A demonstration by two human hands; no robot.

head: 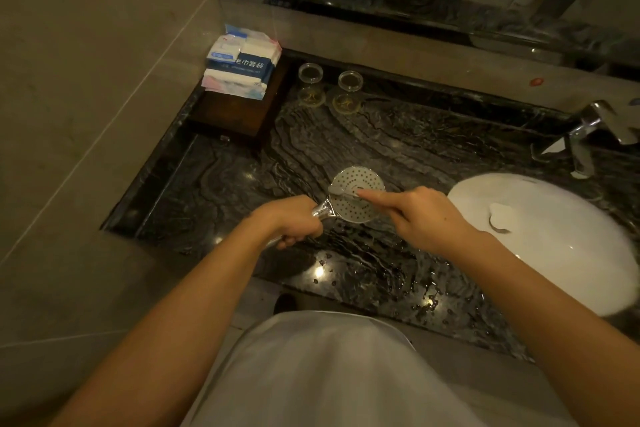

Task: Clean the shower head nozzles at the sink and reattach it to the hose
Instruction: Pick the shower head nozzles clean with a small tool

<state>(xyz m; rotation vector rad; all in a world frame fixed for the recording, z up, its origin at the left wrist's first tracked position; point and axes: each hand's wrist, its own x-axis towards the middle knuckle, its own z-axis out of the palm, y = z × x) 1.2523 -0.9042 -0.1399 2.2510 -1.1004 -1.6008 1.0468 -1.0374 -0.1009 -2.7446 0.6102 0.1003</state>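
Note:
A round chrome shower head (353, 208) is held face up above the dark marble counter, left of the sink; its nozzle plate shows many small holes. My left hand (292, 220) is closed around its handle. My right hand (415, 215) holds a small pale brush-like tool (341, 190), likely a toothbrush, and lays it across the nozzle face with the forefinger stretched along it. No hose is in view.
The white sink basin (540, 236) lies to the right, with a chrome tap (585, 139) behind it. Two glasses (310, 74) stand at the back of the wet counter (346, 135). A wooden tray (239, 107) with packaged towels sits in the left corner by the wall.

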